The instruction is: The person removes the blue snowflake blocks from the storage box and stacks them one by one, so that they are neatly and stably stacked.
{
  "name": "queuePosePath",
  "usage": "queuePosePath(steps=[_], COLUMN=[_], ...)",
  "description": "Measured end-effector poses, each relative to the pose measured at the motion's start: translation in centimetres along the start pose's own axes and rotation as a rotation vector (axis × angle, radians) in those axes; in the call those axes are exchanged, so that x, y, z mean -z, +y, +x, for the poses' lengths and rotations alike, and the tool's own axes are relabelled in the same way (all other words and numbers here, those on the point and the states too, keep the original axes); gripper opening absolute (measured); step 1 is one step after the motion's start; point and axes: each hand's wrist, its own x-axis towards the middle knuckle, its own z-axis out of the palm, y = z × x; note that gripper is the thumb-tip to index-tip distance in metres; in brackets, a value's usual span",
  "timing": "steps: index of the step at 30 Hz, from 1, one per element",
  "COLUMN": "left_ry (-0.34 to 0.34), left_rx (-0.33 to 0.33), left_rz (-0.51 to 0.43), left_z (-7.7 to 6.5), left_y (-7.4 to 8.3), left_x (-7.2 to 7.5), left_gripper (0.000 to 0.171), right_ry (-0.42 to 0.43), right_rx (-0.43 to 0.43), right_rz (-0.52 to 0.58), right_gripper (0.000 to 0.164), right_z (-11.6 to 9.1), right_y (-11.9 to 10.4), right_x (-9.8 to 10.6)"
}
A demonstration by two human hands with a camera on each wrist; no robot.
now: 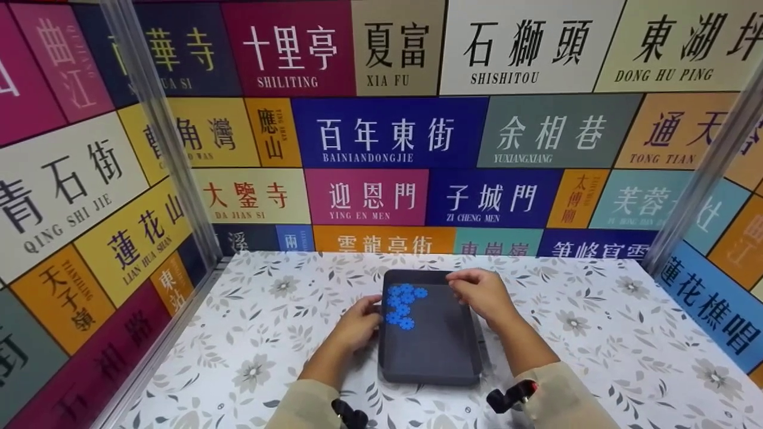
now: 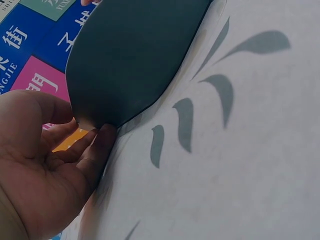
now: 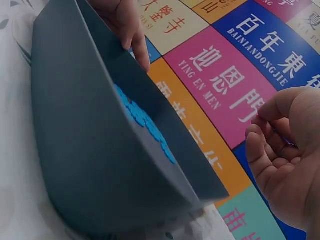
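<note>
A dark grey rectangular tray (image 1: 432, 363) lies on the table, with several blue flower-shaped pieces (image 1: 400, 307) grouped at the left of its floor. My left hand (image 1: 359, 325) holds the tray's left wall; in the right wrist view its fingers (image 3: 141, 52) reach over the wall's edge. Above the tray's far right corner is my right hand (image 1: 480, 292), thumb and index fingertips together and the other fingers curled. In the right wrist view nothing can be clearly made out between those fingertips. The left wrist view shows the tray's outer wall (image 2: 130, 55) beside the left hand (image 2: 55, 165).
A white cloth with grey leaves and flowers covers the table (image 1: 256, 333). Behind it stands a wall of coloured panels (image 1: 390, 134) with characters. Clear upright posts (image 1: 161, 119) rise at the table's far corners. Small black devices (image 1: 512, 396) sit at both sleeves.
</note>
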Motion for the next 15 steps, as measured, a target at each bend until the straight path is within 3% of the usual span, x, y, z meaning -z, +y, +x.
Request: queuePosePath(steps=[6, 15], left_ry=[0.002, 0.031], left_rx=[0.004, 0.012], left_rz=[-0.025, 0.016], left_z=[0.0, -0.1], left_y=[-0.1, 0.0], left_x=[-0.1, 0.0], left_gripper=[0.057, 0.057], right_ry=[-0.033, -0.026], right_rx=[0.006, -0.036], right_rz=[0.059, 0.091], right_gripper=[0.018, 0.018], right_z=[1.6, 4.6], right_y=[-0.6, -0.1], right_x=[-1.7, -3.4])
